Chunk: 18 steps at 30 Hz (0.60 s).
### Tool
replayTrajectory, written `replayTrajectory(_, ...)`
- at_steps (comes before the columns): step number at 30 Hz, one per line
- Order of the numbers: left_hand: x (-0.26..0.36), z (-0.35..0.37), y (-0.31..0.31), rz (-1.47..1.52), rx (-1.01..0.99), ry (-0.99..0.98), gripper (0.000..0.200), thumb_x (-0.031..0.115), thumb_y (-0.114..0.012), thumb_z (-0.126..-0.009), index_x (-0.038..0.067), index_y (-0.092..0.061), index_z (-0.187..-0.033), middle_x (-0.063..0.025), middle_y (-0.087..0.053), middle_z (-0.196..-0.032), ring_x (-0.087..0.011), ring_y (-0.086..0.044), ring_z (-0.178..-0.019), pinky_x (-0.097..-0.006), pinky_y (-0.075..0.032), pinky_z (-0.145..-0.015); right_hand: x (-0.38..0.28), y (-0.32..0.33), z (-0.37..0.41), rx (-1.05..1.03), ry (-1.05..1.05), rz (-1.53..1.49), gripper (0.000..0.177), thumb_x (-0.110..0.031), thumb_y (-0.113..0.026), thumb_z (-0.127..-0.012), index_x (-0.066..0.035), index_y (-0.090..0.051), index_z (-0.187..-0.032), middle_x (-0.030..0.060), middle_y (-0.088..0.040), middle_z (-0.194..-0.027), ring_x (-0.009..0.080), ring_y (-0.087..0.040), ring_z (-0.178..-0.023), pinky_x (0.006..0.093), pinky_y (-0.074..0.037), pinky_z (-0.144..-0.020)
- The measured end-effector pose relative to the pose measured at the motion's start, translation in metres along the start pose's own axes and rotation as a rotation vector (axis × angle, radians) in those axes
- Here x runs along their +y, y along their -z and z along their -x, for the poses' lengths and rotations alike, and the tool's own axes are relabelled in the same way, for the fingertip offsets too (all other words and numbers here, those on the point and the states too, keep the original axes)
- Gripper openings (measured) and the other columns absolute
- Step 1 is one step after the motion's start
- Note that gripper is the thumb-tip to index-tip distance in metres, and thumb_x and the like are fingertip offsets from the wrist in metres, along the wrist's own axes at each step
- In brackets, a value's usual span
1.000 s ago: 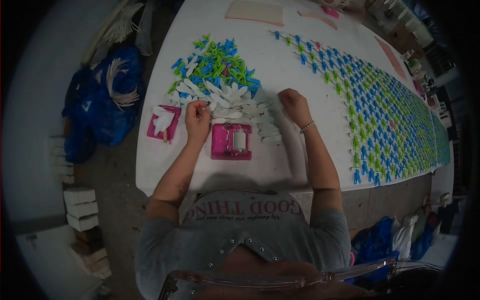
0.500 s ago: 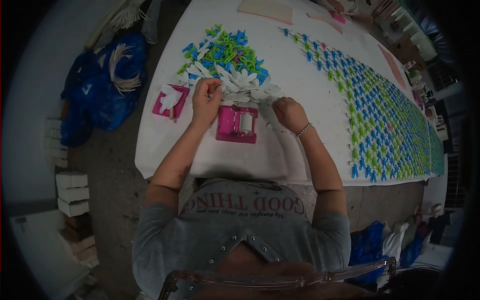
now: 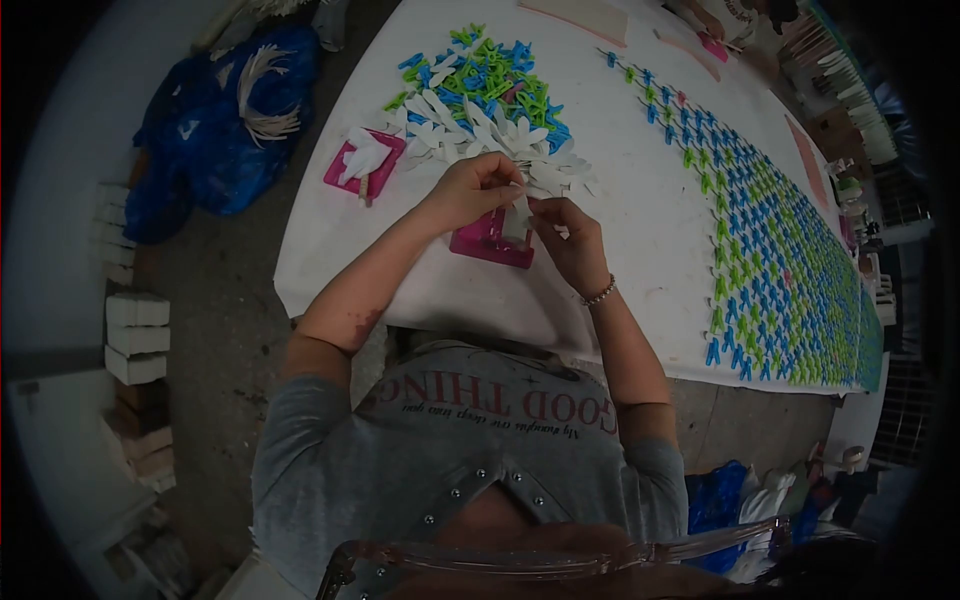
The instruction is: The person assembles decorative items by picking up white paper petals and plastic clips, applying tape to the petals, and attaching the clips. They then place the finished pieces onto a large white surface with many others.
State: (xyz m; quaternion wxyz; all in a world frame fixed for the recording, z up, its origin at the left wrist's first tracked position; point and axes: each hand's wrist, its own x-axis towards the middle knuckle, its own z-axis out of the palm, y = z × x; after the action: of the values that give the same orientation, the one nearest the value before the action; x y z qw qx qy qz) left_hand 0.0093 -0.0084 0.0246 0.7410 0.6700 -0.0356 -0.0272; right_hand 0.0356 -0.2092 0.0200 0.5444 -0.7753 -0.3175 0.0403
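Note:
Over a pink tape dispenser [image 3: 465, 245], my left hand [image 3: 478, 190] and my right hand [image 3: 572, 242] meet with fingertips pinched. Between them is a small white piece [image 3: 521, 208]; its exact kind is too small to tell. My hands partly hide the dispenser and its roll. Just beyond my fingers lies a heap of white petal-shaped pieces [image 3: 440, 138]. Behind that heap is a pile of green and blue clips [image 3: 500, 75]. To the left sits a pink tray [image 3: 343, 180] with white pieces in it.
Rows of blue and green clips [image 3: 760, 250] cover the right side of the white table [image 3: 620, 270]. Flat pinkish sheets [image 3: 580, 18] lie at the far edge, near another person's hand [image 3: 708, 22]. Blue bags [image 3: 225, 140] stand on the floor at left.
My two hands have come together over the dispenser, the left moving right and the right moving slightly left. The white piece now shows between them. The view has shifted a little.

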Motion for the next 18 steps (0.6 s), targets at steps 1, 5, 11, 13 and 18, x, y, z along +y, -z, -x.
replayTrajectory(1, -0.001, 0.003, 0.003, -0.090, -0.012, -0.030, 0.010, 0.007, -0.063, -0.086, 0.004, -0.058, -0.094, 0.0011, -0.059, -0.080, -0.0057, -0.056, -0.073, -0.0198, -0.046, -0.066, 0.004, -0.003, 0.000, 0.001, 0.098, 0.123, 0.015, 0.001, -0.064, -0.082, -0.002, -0.061, -0.096, 0.0066, -0.065, -0.084, 0.0122, -0.062, -0.076, 0.0256, -0.051, -0.068)
replayTrajectory(5, -0.011, 0.009, 0.012, -0.257, -0.002, -0.114, 0.007, 0.007, -0.064, -0.085, 0.005, -0.058, -0.089, -0.0002, -0.058, -0.079, -0.0070, -0.055, -0.071, -0.0222, -0.046, -0.066, 0.017, -0.015, -0.002, 0.016, 0.149, 0.174, 0.017, 0.001, -0.066, -0.079, -0.003, -0.062, -0.095, 0.0071, -0.061, -0.083, 0.0155, -0.061, -0.073, 0.0278, -0.051, -0.067)
replayTrajectory(11, -0.014, 0.017, 0.018, -0.346, -0.007, -0.216, 0.009, 0.010, -0.066, -0.083, 0.005, -0.059, -0.086, -0.0022, -0.058, -0.079, -0.0120, -0.057, -0.074, -0.0258, -0.046, -0.066, 0.013, -0.014, -0.005, -0.013, 0.276, 0.260, 0.019, 0.003, -0.066, -0.074, -0.005, -0.061, -0.090, 0.0084, -0.059, -0.081, 0.0225, -0.058, -0.074, 0.0318, -0.048, -0.065)
replayTrajectory(13, -0.013, 0.019, 0.018, -0.479, -0.036, -0.249, 0.011, 0.011, -0.067, -0.081, 0.005, -0.059, -0.085, -0.0039, -0.058, -0.079, -0.0160, -0.057, -0.074, -0.0287, -0.046, -0.066, 0.014, -0.006, -0.005, -0.064, 0.398, 0.344, 0.019, 0.004, -0.065, -0.071, -0.005, -0.060, -0.088, 0.0086, -0.059, -0.079, 0.0255, -0.056, -0.075, 0.0343, -0.046, -0.065)
replayTrajectory(18, -0.018, 0.013, 0.012, -0.761, -0.082, -0.454, 0.014, 0.015, -0.068, -0.074, 0.006, -0.058, -0.079, -0.0080, -0.058, -0.077, -0.0268, -0.057, -0.075, -0.0374, -0.045, -0.068, 0.019, 0.007, 0.001, -0.092, 0.403, 0.408, 0.021, 0.003, -0.065, -0.068, -0.005, -0.060, -0.086, 0.0088, -0.058, -0.079, 0.0274, -0.055, -0.076, 0.0357, -0.045, -0.067)
